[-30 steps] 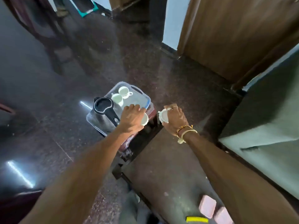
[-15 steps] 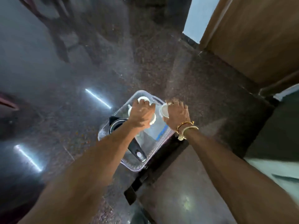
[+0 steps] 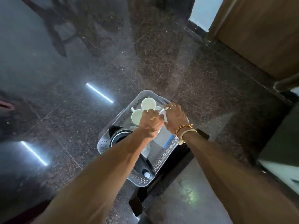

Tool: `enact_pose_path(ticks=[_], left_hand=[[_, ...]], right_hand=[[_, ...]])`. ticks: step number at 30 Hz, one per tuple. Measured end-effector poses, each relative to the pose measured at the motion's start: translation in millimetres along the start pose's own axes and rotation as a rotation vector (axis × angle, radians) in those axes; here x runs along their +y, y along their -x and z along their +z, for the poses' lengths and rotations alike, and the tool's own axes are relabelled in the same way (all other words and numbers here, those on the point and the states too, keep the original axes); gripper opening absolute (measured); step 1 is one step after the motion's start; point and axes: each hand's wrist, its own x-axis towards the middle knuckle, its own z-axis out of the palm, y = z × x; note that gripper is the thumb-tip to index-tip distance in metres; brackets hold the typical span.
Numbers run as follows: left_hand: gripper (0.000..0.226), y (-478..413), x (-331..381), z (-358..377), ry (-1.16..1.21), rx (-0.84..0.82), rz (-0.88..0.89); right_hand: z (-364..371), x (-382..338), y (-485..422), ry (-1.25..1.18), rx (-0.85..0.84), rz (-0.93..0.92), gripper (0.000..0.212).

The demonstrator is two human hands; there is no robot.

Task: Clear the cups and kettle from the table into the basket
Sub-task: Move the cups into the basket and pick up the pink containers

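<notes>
A clear plastic basket (image 3: 166,152) stands on the dark floor beside the table. Inside it, two white cups (image 3: 148,103) (image 3: 136,116) sit upright at the far end, and the black kettle (image 3: 119,138) lies at the left, its handle (image 3: 144,171) toward me. My left hand (image 3: 151,122) is low in the basket, fingers curled over a white cup that is mostly hidden beneath it. My right hand (image 3: 175,117) grips another white cup (image 3: 163,114) just right of the left hand, above the basket's middle.
The dark stone table edge (image 3: 168,180) runs under the basket's near right side. Polished granite floor (image 3: 80,110) spreads all round. A wooden door (image 3: 262,38) stands at the upper right, and a grey cushioned seat (image 3: 281,152) at the right edge.
Both hands have moved from the table edge out over the basket and lowered into it, each still holding a cup. The view has tilted down over the basket.
</notes>
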Motion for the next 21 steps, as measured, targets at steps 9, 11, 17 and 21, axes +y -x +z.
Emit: enact_pose_path(ticks=[9, 11, 17, 21], left_hand=[[0.028, -15.2, 9.4, 12.3, -0.068, 0.004, -0.006], [0.029, -19.1, 12.1, 15.8, -0.129, 0.002, 0.025], [0.021, -21.0, 17.3, 12.2, -0.135, -0.033, 0.002], [0.018, -16.3, 15.6, 8.6, -0.150, -0.013, -0.008]], right_hand=[[16.5, -0.3, -7.6, -0.100, 0.014, 0.012, 0.038], [20.1, 1.2, -7.3, -0.108, 0.028, 0.026, 0.038], [21.0, 6.0, -7.5, -0.101, -0.003, -0.007, 0.050], [16.6, 10.4, 6.5, -0.097, 0.005, -0.002, 0.058]])
